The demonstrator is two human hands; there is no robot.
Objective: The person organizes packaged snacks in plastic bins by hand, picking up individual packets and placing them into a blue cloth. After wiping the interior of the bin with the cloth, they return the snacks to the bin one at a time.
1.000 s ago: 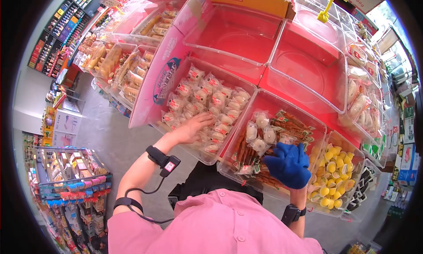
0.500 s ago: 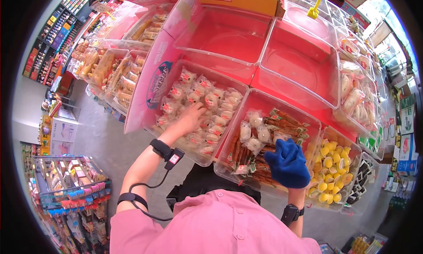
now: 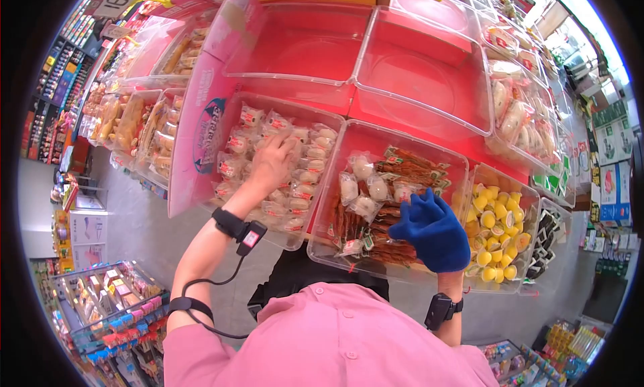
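Note:
My bare left hand [image 3: 272,162] rests on the white, round, clear-wrapped snacks [image 3: 310,164] in the left clear plastic tray [image 3: 343,123]. Its fingers are stretched out across the packets, with none seen lifted. On my right hand [image 3: 435,233] is a blue glove; the fingers are apart, above the right part of the neighbouring tray [image 3: 409,137]. That tray holds brown stick-shaped snacks [image 3: 409,162] in clear wrappers and several white wrapped snacks [image 3: 362,166] at its left and middle. The glove covers some of the brown sticks, and nothing shows in its fingers.
Behind stand two bare clear bins [image 3: 422,72] on a red surface. A pink cardboard panel [image 3: 194,129] borders the left tray. To the right are yellow-topped cups [image 3: 493,226] and black packets [image 3: 547,249]. A stocked display rack [image 3: 111,300] stands at lower left.
The view has shifted, so the trays sit further left and higher. My left hand has slid slightly right and away over the packets. The gloved right hand's fingers have spread from a bunched pose.

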